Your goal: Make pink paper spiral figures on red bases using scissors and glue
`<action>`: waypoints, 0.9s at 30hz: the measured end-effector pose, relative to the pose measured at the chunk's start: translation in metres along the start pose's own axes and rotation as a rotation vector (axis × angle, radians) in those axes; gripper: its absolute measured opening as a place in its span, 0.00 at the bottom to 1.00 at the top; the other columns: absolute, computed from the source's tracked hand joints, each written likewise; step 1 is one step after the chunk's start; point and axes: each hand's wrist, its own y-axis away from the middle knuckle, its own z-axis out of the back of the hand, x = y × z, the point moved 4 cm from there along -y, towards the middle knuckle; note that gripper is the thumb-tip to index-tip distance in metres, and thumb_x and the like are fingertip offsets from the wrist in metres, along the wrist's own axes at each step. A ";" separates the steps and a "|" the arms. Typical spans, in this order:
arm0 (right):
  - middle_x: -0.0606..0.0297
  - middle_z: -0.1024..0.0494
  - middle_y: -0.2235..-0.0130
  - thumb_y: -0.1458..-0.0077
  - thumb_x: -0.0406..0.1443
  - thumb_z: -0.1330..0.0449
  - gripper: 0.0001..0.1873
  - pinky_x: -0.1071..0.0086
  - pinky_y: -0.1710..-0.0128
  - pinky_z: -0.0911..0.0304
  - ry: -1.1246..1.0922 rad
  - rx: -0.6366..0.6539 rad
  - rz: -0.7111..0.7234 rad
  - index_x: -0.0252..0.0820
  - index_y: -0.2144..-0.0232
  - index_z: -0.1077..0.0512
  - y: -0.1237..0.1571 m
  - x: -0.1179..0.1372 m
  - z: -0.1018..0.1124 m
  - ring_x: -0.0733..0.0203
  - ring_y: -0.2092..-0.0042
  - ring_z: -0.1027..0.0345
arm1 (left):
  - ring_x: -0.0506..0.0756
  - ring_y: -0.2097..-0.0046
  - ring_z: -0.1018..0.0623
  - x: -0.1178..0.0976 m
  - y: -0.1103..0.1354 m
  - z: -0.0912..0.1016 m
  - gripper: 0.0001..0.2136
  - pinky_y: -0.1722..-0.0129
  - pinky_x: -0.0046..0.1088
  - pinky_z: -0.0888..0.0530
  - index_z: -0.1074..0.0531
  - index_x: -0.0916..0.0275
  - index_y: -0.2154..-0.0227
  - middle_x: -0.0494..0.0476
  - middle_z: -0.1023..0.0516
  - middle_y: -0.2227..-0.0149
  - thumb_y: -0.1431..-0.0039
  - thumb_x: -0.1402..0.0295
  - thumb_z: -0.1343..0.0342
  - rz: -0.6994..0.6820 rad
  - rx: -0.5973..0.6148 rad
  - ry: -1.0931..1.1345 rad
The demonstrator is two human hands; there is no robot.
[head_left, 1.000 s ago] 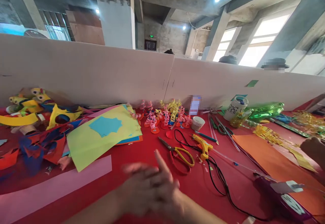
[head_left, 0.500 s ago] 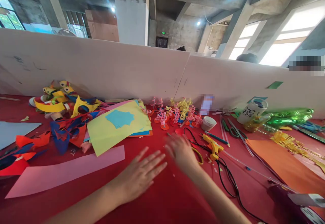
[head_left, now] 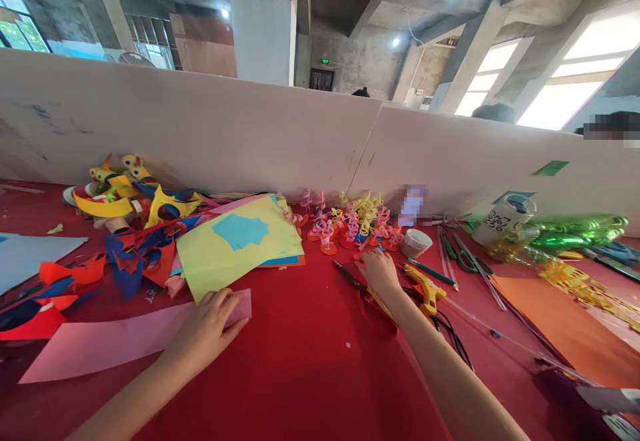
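Note:
My left hand [head_left: 207, 324] is over the right end of a long pink paper strip [head_left: 110, 341], its fingers bent and its thumb at the strip's lower edge. The strip lies flat on the red tabletop. My right hand [head_left: 380, 273] has curled fingers at the near side of a cluster of pink and yellow paper spirals [head_left: 350, 221] on round bases. Whatever is under its fingertips is hidden. Beneath the right wrist lies a pair of scissors [head_left: 356, 282] with dark blades and yellow-edged handles. A yellow glue gun [head_left: 425, 290] rests just right of the right wrist.
Yellow paper [head_left: 205, 261] bearing blue cut-outs [head_left: 240, 231] lies left of centre, beside colourful paper figures [head_left: 120, 188]. On the right are a white cup [head_left: 416, 244], green-handled scissors [head_left: 467, 254], orange paper [head_left: 560, 324] and green bottles [head_left: 580, 234]. A white partition [head_left: 280, 134] stands behind.
My left hand has moved left from the bare tabletop onto the pink strip. My right hand has gone slightly forward and right, and the scissors now show beside it.

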 end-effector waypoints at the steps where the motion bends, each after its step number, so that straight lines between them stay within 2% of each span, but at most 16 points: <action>1: 0.56 0.21 0.68 0.43 0.32 0.46 0.10 0.65 0.62 0.45 0.008 -0.016 -0.011 0.39 0.71 0.24 0.000 0.000 0.004 0.53 0.60 0.33 | 0.62 0.58 0.24 -0.005 0.002 0.001 0.16 0.58 0.41 0.27 0.26 0.60 0.59 0.62 0.25 0.60 0.43 0.57 0.52 -0.010 0.002 0.015; 4: 0.55 0.21 0.65 0.39 0.33 0.51 0.15 0.63 0.59 0.46 0.015 -0.103 -0.053 0.38 0.66 0.25 0.008 0.006 0.021 0.52 0.57 0.34 | 0.61 0.59 0.24 -0.023 0.010 0.001 0.14 0.60 0.38 0.25 0.26 0.60 0.60 0.62 0.24 0.59 0.41 0.59 0.52 -0.048 0.017 0.045; 6: 0.57 0.21 0.61 0.37 0.35 0.53 0.15 0.63 0.57 0.46 -0.013 -0.153 -0.008 0.41 0.61 0.26 0.019 0.021 0.031 0.53 0.55 0.35 | 0.62 0.57 0.24 -0.037 0.015 -0.002 0.14 0.60 0.39 0.25 0.27 0.60 0.58 0.63 0.24 0.57 0.42 0.60 0.50 -0.089 0.034 0.036; 8: 0.59 0.21 0.62 0.38 0.34 0.50 0.13 0.65 0.59 0.45 -0.093 -0.133 0.205 0.43 0.61 0.25 0.033 0.047 0.033 0.55 0.58 0.34 | 0.63 0.55 0.25 -0.050 0.016 -0.005 0.15 0.57 0.41 0.25 0.27 0.61 0.56 0.64 0.25 0.55 0.43 0.61 0.49 -0.123 0.057 0.037; 10: 0.62 0.20 0.63 0.39 0.33 0.47 0.11 0.66 0.60 0.43 -0.170 -0.035 0.438 0.46 0.61 0.25 0.048 0.076 0.026 0.57 0.59 0.33 | 0.64 0.53 0.26 -0.059 0.013 -0.006 0.16 0.56 0.42 0.26 0.27 0.62 0.56 0.65 0.25 0.54 0.43 0.61 0.48 -0.132 0.067 0.053; 12: 0.63 0.20 0.63 0.40 0.32 0.47 0.11 0.67 0.59 0.42 -0.237 0.046 0.555 0.47 0.60 0.26 0.058 0.095 0.017 0.58 0.59 0.33 | 0.63 0.52 0.26 -0.067 0.008 -0.007 0.16 0.55 0.42 0.26 0.28 0.61 0.54 0.65 0.26 0.53 0.43 0.60 0.48 -0.140 0.075 0.090; 14: 0.63 0.20 0.61 0.40 0.32 0.46 0.10 0.66 0.58 0.40 -0.298 0.069 0.542 0.47 0.61 0.25 0.062 0.102 0.010 0.58 0.58 0.33 | 0.62 0.52 0.26 -0.075 0.004 -0.008 0.17 0.54 0.41 0.26 0.29 0.60 0.52 0.64 0.27 0.52 0.43 0.61 0.48 -0.169 0.090 0.134; 17: 0.62 0.22 0.56 0.41 0.32 0.45 0.11 0.64 0.54 0.39 -0.402 0.044 0.442 0.44 0.58 0.26 0.061 0.094 0.004 0.57 0.55 0.33 | 0.63 0.49 0.28 -0.083 0.002 -0.014 0.18 0.53 0.43 0.26 0.31 0.59 0.50 0.64 0.28 0.49 0.43 0.63 0.47 -0.215 0.105 0.155; 21: 0.60 0.23 0.53 0.42 0.29 0.46 0.13 0.63 0.53 0.38 -0.545 -0.035 0.370 0.42 0.56 0.27 0.062 0.082 0.009 0.57 0.54 0.32 | 0.66 0.46 0.30 -0.086 0.001 -0.022 0.17 0.50 0.48 0.28 0.29 0.61 0.51 0.66 0.30 0.46 0.44 0.65 0.46 -0.238 0.126 0.148; 25: 0.62 0.22 0.62 0.46 0.34 0.40 0.05 0.65 0.58 0.36 -0.695 0.015 0.457 0.43 0.65 0.26 0.071 0.095 0.019 0.58 0.60 0.32 | 0.63 0.47 0.29 -0.084 -0.005 -0.021 0.16 0.50 0.47 0.28 0.30 0.59 0.51 0.62 0.28 0.48 0.44 0.66 0.45 -0.227 0.113 0.235; 27: 0.64 0.23 0.62 0.50 0.36 0.36 0.08 0.65 0.58 0.36 -0.725 0.086 0.530 0.44 0.65 0.27 0.078 0.107 0.021 0.58 0.60 0.32 | 0.61 0.48 0.27 -0.082 -0.007 -0.019 0.16 0.51 0.43 0.27 0.30 0.57 0.51 0.60 0.27 0.49 0.43 0.67 0.45 -0.205 0.125 0.292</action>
